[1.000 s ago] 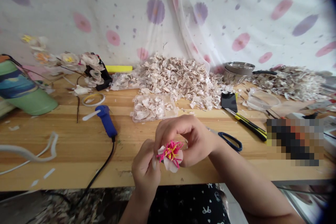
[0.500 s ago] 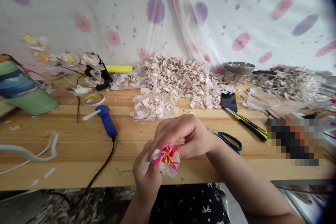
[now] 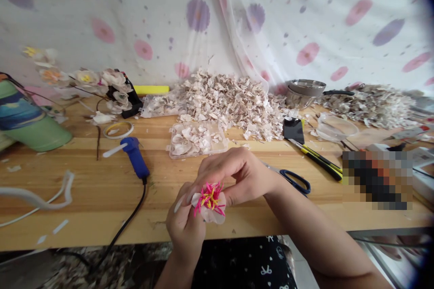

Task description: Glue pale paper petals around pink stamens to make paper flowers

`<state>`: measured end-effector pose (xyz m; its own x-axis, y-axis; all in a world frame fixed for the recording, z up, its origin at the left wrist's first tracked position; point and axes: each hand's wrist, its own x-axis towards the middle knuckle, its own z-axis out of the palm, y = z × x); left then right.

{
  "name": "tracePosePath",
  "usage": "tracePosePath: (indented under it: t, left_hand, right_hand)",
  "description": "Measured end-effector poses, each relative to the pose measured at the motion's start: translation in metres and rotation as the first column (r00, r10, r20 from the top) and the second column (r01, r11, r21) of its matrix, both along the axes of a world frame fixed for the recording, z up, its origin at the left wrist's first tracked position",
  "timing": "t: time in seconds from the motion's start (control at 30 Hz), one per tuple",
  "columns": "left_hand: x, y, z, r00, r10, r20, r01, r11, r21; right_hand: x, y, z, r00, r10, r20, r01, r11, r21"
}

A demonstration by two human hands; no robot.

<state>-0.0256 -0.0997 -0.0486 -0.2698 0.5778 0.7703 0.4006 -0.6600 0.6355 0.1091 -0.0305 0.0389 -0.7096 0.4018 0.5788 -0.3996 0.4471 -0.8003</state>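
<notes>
Pale wooden worktop point(image 3: 251, 224) lies beneath the left hand point(image 3: 186, 228) and right hand point(image 3: 235, 174), both pinching a white-petalled, pink-and-yellow-centred flower point(image 3: 210, 204) between them, likely to keep it steady.

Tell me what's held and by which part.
A flower: right hand at the edge of its petals; left hand close beside, its grip hidden.

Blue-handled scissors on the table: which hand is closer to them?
Right. The right hand is just left of the scissors; the left hand is farther left, beyond the right hand.
</notes>
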Motion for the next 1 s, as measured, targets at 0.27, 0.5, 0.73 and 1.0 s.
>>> tracePosePath:
  t: [0.27, 0.5, 0.73, 1.0]
  left_hand:
    - [0.001, 0.0, 0.005, 0.998, -0.068, 0.0, 0.068, 0.997, -0.047]
    - [-0.001, -0.001, -0.004, 0.987, -0.16, 0.03, 0.162, 0.984, -0.071]
    - [0.003, 0.0, -0.008, 0.964, -0.189, 0.186, 0.214, 0.969, -0.125]
    - [0.002, -0.002, -0.019, 0.93, -0.153, 0.334, 0.238, 0.944, -0.229]
  right_hand:
    - [0.007, 0.003, 0.001, 0.981, 0.114, 0.154, -0.083, 0.977, -0.195]
    - [0.006, 0.003, 0.002, 0.965, 0.242, 0.097, -0.217, 0.952, -0.216]
    - [0.007, 0.008, 0.001, 0.907, 0.4, 0.131, -0.363, 0.901, -0.238]
    - [0.011, 0.011, 0.01, 0.871, 0.463, 0.166, -0.428, 0.88, -0.208]
